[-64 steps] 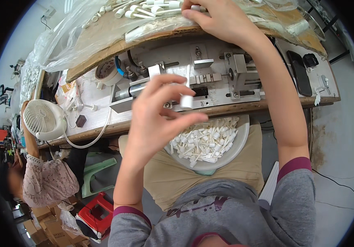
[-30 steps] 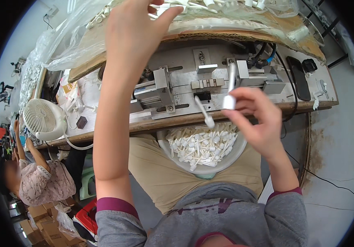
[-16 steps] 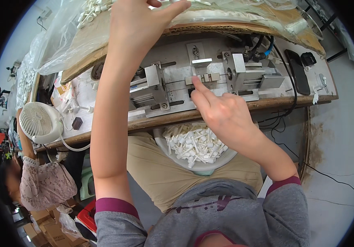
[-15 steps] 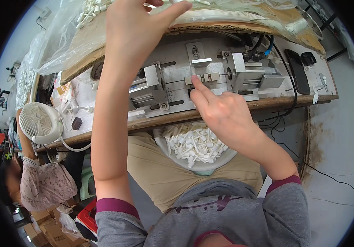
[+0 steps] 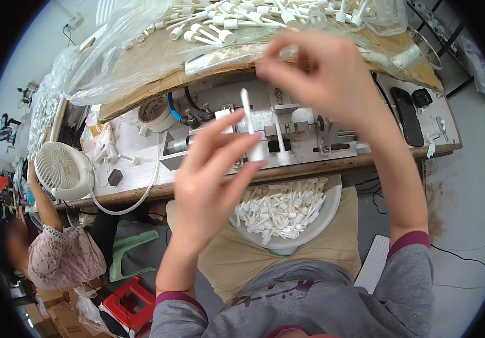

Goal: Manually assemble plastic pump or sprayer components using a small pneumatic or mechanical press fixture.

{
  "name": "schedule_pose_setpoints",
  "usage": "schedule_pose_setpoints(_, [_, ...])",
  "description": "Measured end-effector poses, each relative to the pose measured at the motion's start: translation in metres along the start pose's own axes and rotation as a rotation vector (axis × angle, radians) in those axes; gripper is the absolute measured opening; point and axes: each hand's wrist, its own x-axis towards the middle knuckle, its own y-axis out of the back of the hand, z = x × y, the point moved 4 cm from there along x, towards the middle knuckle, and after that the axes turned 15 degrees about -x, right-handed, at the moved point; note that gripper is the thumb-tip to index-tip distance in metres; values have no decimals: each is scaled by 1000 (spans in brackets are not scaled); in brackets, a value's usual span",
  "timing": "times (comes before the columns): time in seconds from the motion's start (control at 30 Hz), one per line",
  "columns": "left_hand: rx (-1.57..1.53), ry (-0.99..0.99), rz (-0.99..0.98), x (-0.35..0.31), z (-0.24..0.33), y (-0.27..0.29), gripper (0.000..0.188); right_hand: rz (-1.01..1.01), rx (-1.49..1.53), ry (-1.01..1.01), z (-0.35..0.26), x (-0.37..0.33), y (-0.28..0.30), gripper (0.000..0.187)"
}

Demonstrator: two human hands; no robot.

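My left hand (image 5: 206, 174), in front of the metal fixture, pinches a white capped stick (image 5: 247, 115), tip up, cap near the fingertips. To its right, a second white capped stick (image 5: 279, 141) shows against the fixture's small middle block (image 5: 293, 128), cap toward me. I cannot tell whether this one rests there or hangs in the air. Above the right part of the fixture is my right hand (image 5: 321, 70), smeared by motion with fingers curled; whether it holds anything is unclear. Low in front of me, a white basin (image 5: 335, 205) contains many white capped sticks.
Cardboard (image 5: 141, 93) with plastic film bears a pile of white capped sticks (image 5: 225, 25) behind the fixture. A small white fan (image 5: 63, 169) and tape roll (image 5: 157, 112) stand left; a black phone (image 5: 407, 115) lies right. Another person (image 5: 65, 248) sits at far left.
My left hand has come down from the cardboard and now shows a capped stick. My right hand has lifted off the fixture's middle block and moved up, away from me.
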Motion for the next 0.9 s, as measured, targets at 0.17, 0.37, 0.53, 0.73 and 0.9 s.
schedule_pose_setpoints(0.17, [201, -25, -88, -17, -5, -34, 30, -19, -340, -56, 21, 106, -37, 64])
schedule_pose_setpoints(0.37, [274, 79, -221, -25, -16, -58, 27, -478, -390, -88, 26, 124, -71, 93])
schedule_pose_setpoints(0.53, [353, 36, -297, -18, -27, -61, 25, -468, -274, 47, 60, 120, -90, 78])
schedule_pose_setpoints(0.73, [387, 64, -340, -14, -27, -65, 24, -425, -134, 161, 53, 94, -46, 41])
schedule_pose_setpoints(0.9, [324, 78, -318, -13, -27, -65, 23, -12, -392, 313, 49, 74, -33, 23])
